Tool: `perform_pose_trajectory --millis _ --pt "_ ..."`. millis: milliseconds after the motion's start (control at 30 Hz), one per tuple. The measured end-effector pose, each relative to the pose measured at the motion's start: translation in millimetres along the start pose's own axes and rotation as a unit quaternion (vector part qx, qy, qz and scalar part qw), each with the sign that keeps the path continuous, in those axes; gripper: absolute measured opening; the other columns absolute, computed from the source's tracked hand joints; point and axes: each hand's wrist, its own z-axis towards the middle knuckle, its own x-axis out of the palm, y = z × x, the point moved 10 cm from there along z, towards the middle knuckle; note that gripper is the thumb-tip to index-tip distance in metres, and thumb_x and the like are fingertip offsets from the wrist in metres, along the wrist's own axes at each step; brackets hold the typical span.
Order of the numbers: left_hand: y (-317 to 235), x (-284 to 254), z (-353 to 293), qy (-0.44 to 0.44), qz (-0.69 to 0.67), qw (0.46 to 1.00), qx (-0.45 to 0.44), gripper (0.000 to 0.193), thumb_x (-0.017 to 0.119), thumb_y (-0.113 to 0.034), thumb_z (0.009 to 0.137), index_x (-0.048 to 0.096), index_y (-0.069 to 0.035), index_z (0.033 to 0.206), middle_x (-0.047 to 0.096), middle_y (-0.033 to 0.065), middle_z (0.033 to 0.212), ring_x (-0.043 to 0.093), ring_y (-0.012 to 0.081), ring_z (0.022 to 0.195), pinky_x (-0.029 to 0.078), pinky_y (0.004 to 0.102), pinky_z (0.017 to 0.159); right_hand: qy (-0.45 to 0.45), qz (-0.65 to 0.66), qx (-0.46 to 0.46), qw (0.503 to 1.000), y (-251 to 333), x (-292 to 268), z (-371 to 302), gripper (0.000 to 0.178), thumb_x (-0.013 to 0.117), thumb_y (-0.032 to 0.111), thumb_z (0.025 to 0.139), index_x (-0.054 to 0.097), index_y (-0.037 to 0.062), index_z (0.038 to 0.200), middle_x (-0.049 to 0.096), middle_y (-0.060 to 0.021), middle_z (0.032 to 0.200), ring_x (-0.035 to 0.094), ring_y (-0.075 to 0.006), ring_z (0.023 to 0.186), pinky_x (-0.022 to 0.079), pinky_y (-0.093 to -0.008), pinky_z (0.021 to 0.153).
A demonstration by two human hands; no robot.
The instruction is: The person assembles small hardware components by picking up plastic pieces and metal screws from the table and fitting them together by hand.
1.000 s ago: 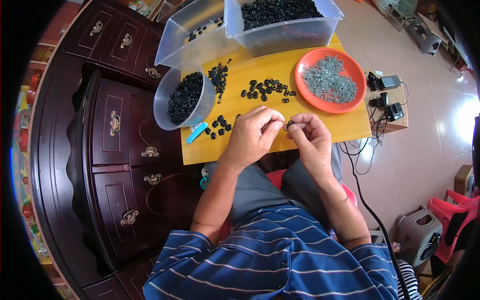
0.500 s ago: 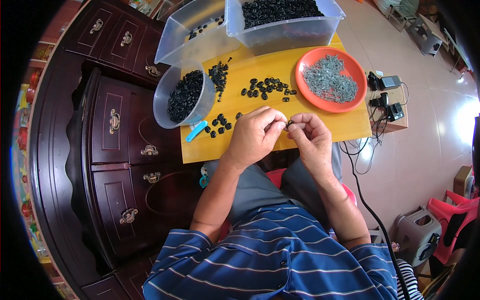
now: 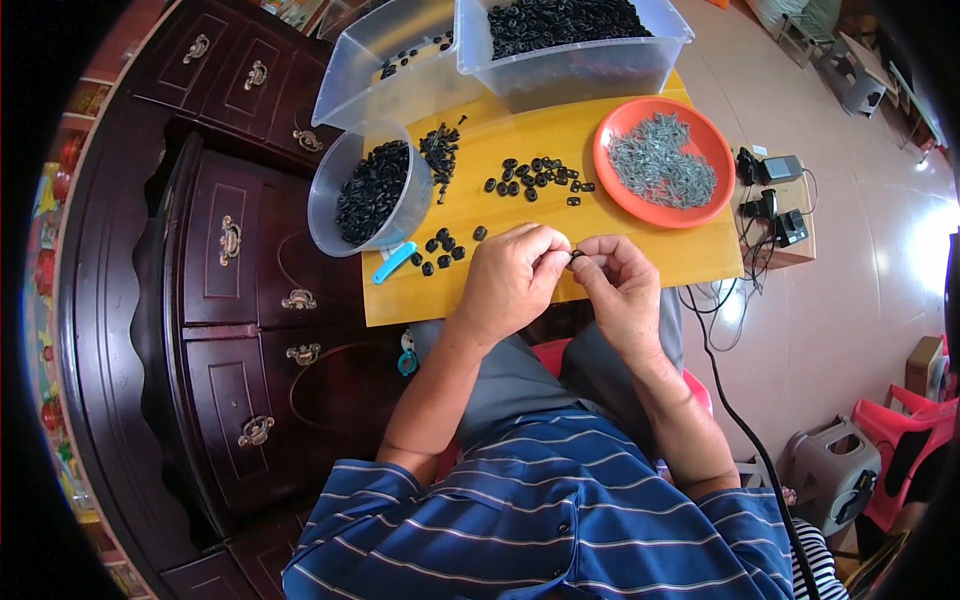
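My left hand [image 3: 512, 282] and my right hand [image 3: 624, 292] meet over the near edge of the yellow table, fingertips almost touching. Between them is a small black plastic piece [image 3: 576, 254], pinched by the thumb and forefinger of each hand; the fingers cover most of it. Left of my left hand lie several loose black oval pieces [image 3: 447, 243], one of them [image 3: 480, 232] close to the knuckles. Another group of black pieces [image 3: 541, 179] with holes is spread out beyond my hands.
Small silvery metal parts [image 3: 664, 160] fill an orange plate [image 3: 723, 150]. A clear round tub [image 3: 330, 205] of black parts stands left, beside a blue-handled tool [image 3: 394, 262] and black screw-like pieces [image 3: 440, 155]. Behind are two clear bins [image 3: 570, 80]. Dark drawers [image 3: 225, 240] border the left; cables [image 3: 765, 240] hang right.
Both hands have come down slightly toward me, still pinching the small black piece. The loose piece beside my left hand now shows more fully.
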Motion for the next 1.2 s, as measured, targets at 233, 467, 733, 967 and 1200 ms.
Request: perform_pose_trajectory --millis 233,467,733,967,1200 --pt "27 3 -9 0.03 -0.149 0.983 -0.106 0.01 0.068 0.0 0.089 0.068 0.001 0.099 0.067 0.0064 0.079 0.062 0.0112 0.065 0.05 0.0265 0.062 0.015 0.042 0.01 0.999 1 2 0 0.011 0.067 0.0 0.094 0.065 -0.0022 0.105 0.069 -0.0016 0.09 0.062 -0.0054 0.081 0.051 -0.0213 0.074" --pt "98 -2 9 -0.05 -0.021 0.991 -0.122 0.028 0.072 -0.001 0.087 0.069 -0.001 0.115 0.065 0.0002 0.082 0.055 0.0039 0.064 0.046 0.0218 0.06 0.021 0.112 0.033 0.993 2 1 4 0.015 0.064 -0.001 0.097 0.06 -0.0028 0.111 0.071 -0.0064 0.095 0.065 -0.0086 0.086 0.053 -0.0226 0.079" --pt "108 10 17 -0.074 0.166 0.982 -0.052 0.03 0.073 -0.013 0.086 0.07 -0.011 0.115 0.066 0.0097 0.09 0.067 0.031 0.078 0.054 0.0424 0.069 0.031 0.118 0.041 0.992 2 1 4 0.015 0.063 -0.001 0.097 0.06 -0.0027 0.112 0.071 -0.0074 0.098 0.066 -0.0092 0.087 0.053 -0.0231 0.08" --pt "111 8 11 -0.067 0.152 0.984 -0.065 0.015 0.074 -0.015 0.086 0.069 -0.009 0.1 0.066 0.01 0.09 0.067 0.0333 0.08 0.053 0.0442 0.069 0.029 0.122 0.049 0.991 1 2 3 0.015 0.063 -0.001 0.098 0.059 -0.0025 0.113 0.071 -0.0077 0.098 0.066 -0.0092 0.088 0.053 -0.0233 0.081" --pt "109 6 13 -0.06 0.154 0.985 -0.053 0.013 0.075 -0.01 0.086 0.067 -0.004 0.094 0.066 0.0114 0.087 0.068 0.027 0.077 0.053 0.0382 0.069 0.038 0.117 0.048 0.991 1 4 2 0.016 0.064 0.0 0.098 0.06 -0.0025 0.113 0.072 -0.0082 0.098 0.066 -0.0094 0.088 0.053 -0.0234 0.081"
